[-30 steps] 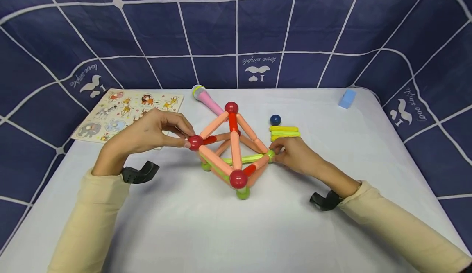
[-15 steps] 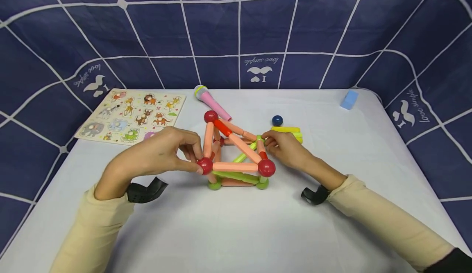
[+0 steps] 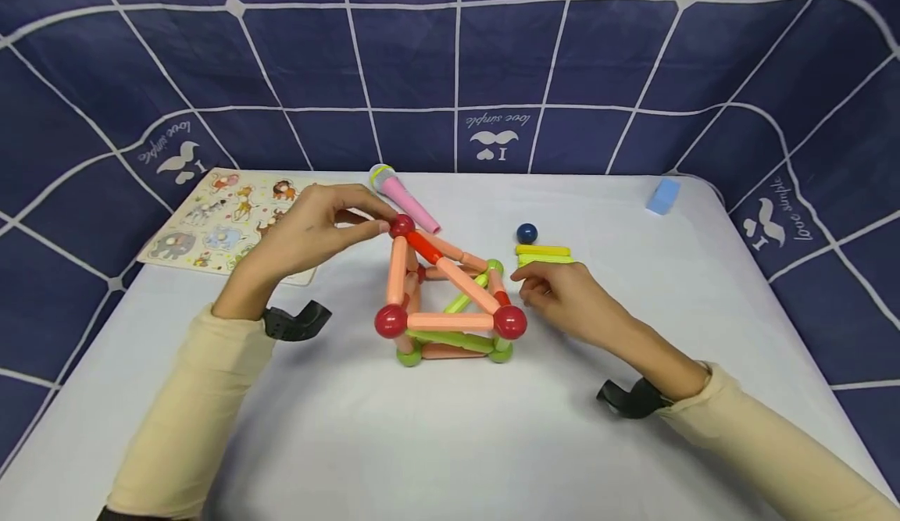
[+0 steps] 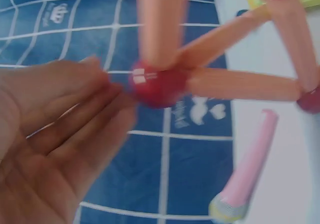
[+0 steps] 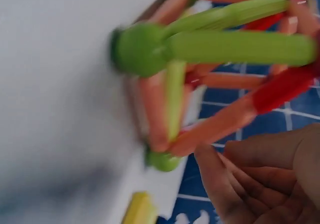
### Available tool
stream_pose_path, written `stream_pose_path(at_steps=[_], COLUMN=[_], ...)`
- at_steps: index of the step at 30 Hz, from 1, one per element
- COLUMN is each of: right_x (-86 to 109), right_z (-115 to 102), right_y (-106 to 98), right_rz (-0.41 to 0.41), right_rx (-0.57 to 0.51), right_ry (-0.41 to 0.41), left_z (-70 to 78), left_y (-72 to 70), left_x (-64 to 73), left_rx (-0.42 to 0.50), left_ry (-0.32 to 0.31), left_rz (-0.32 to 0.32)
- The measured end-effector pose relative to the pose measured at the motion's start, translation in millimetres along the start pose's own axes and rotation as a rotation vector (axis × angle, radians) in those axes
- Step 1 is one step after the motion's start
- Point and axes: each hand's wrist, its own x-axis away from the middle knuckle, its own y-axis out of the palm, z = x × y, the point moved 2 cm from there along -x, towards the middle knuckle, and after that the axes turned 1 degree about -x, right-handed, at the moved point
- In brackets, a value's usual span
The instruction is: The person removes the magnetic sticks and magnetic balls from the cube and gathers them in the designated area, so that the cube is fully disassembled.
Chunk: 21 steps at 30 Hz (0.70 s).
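A frame of orange, red and green rods (image 3: 450,321) joined by red and green balls stands on the white table in the head view. My left hand (image 3: 319,220) reaches its far upper corner, the fingertips right at the red ball (image 3: 402,226). In the left wrist view, the fingers extend toward that ball (image 4: 159,84) from one side, somewhat blurred. My right hand (image 3: 566,294) is beside the frame's right side, loosely curled and holding nothing. In the right wrist view, its fingertips are close to an orange rod near a low green ball (image 5: 164,161).
Behind the frame lies a pink toy microphone (image 3: 408,201). An animal puzzle board (image 3: 190,220) sits at the back left. Yellow and lime rods (image 3: 544,252) and a dark blue ball (image 3: 526,233) are behind my right hand. A light blue block (image 3: 662,196) is at the back right.
The frame has turned, bringing one side round to face me. My left hand has let go of the near red ball and moved back to the far one. My right hand has released the green ball.
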Motion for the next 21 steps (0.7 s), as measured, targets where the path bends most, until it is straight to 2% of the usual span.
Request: stream_pose_path(at_steps=[3, 7, 11, 14, 18, 21], right_x=[13.0, 28.6, 38.8, 40.1, 35.7, 32.7], right_z=[-12.1, -31.7, -51.6, -61.8, -66.9, -66.4], right_y=[-8.3, -17.5, -19.9, -15.6, -7.0, -2.9], right_rz=[-0.039, -0.059, -0.052, -0.050, -0.032, -0.018], right_rx=[-0.107, -0.190, -0.173, -0.111, -0.054, -0.060], right_ry=[0.044, 0.106, 0.119, 0.115, 0.111, 0.106], left_z=[-11.4, -17.8, -18.7, -19.3, -19.0, -18.8], left_y=[8.7, 17.0, 17.1, 16.6, 17.4, 18.4], left_x=[-9.8, -16.2, -15.8, -14.6, -14.7, -15.5], left_rx=[0.039, 0.041, 0.084, 0.118, 0.102, 0.085], left_ry=[-0.015, -0.033, -0.046, -0.057, -0.056, -0.056], left_rz=[0.066, 0.091, 0.076, 0.059, 0.057, 0.059])
